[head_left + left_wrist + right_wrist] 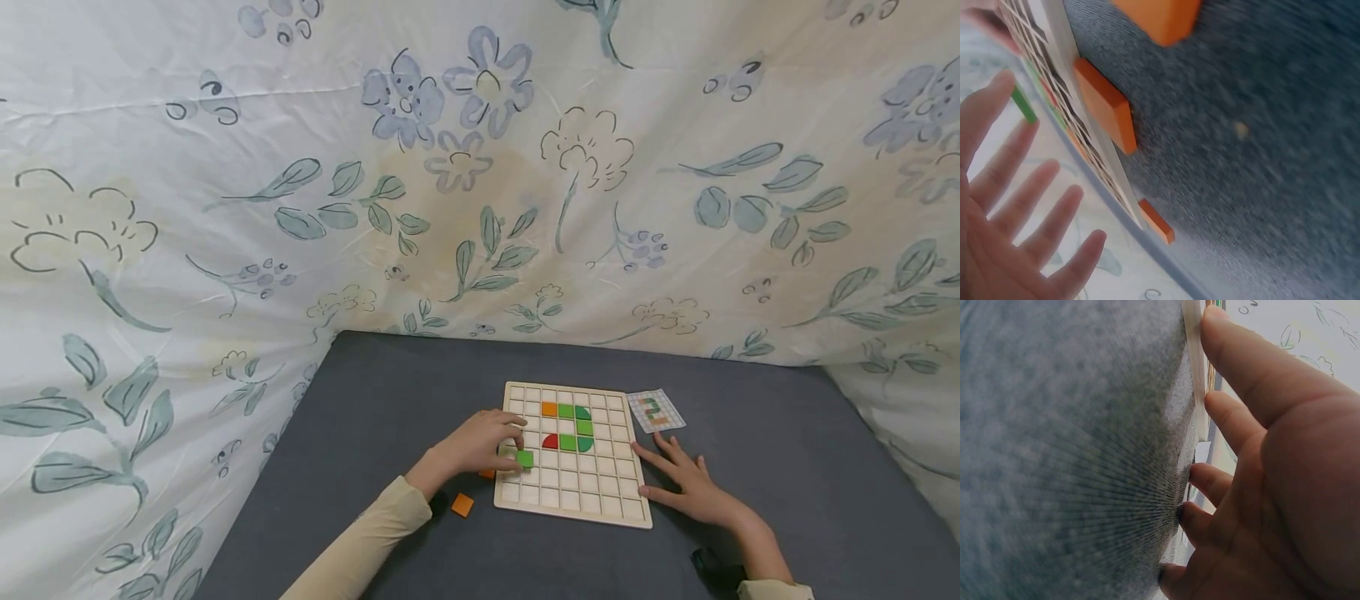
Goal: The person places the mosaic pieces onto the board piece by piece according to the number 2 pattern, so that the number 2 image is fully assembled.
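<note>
A pale gridded wooden board [558, 501] lies on the dark table. In its upper middle sit an orange square tile [550, 409], several green square tiles [567, 442], a red quarter-round tile [551, 441] and green quarter-round ones [585, 444]. My left hand [476, 442] is over the board's left side and pinches a green square tile [525, 458] between thumb and index finger. The other fingers are spread in the left wrist view, where the green tile [1024, 105] shows edge-on. My right hand [693, 487] has its fingers extended, with thumb and index fingertip at the board's right edge.
A small pattern card [656, 411] lies at the board's upper right corner. Orange tiles [462, 505] lie on the table left of the board, one partly hidden by my left hand. A black object [712, 571] is near my right wrist. Floral cloth [480, 208] hangs behind.
</note>
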Motion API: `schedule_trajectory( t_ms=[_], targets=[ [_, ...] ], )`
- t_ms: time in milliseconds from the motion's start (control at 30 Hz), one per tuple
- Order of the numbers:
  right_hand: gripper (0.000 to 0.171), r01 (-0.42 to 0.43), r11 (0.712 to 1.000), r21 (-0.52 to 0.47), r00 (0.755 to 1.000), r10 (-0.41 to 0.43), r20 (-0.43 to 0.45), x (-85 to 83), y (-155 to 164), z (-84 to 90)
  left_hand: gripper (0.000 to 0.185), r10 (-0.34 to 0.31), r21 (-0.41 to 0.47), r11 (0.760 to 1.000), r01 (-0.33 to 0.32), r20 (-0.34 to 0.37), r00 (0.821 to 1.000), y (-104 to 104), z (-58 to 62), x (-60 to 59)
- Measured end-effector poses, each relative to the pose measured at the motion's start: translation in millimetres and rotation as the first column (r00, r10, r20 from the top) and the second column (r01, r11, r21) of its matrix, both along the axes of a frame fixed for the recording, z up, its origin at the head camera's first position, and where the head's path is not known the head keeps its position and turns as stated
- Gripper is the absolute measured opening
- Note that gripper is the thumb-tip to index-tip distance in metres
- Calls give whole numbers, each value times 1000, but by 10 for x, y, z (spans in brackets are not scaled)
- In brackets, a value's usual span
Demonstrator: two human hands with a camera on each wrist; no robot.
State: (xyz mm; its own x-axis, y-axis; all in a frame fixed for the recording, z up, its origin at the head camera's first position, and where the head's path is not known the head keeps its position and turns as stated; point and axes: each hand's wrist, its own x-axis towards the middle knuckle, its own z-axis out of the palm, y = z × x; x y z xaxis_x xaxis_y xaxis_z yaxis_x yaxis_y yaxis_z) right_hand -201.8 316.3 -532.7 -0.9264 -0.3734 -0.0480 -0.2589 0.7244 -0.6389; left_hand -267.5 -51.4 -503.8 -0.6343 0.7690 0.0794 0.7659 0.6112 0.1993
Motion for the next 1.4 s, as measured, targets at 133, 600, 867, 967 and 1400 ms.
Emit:
schedule_trajectory(
  t_ms=[133, 600, 867, 967, 1400],
  targets=[
    [66, 4, 1000, 9, 1000, -4, -5, 13, -11, -2, 23, -22, 5, 1000, 22, 6, 1000, 53, -13, -10],
    [67, 6, 1000, 8, 1000, -6, -7, 35, -26, -40, 22, -41, -17, 999, 41, 10, 999, 254, -27, -81],
    [67, 9, 1000, 6, 1000, -9, -9, 35, -26, -42, 22, -13, -51, 999, 13, 7, 1000, 358, -53, -95],
    [67, 10, 1000, 6, 1000, -10, -10, 37, -25, -42, 22, 6, -69, 998, -5, 12, 1000, 396, -55, -98],
    [67, 8, 1000, 15, 1000, -8, -19, 32, -22, -49, 27, 18, -107, 994, -19, -14, 1000, 447, -53, -88]
  ],
)
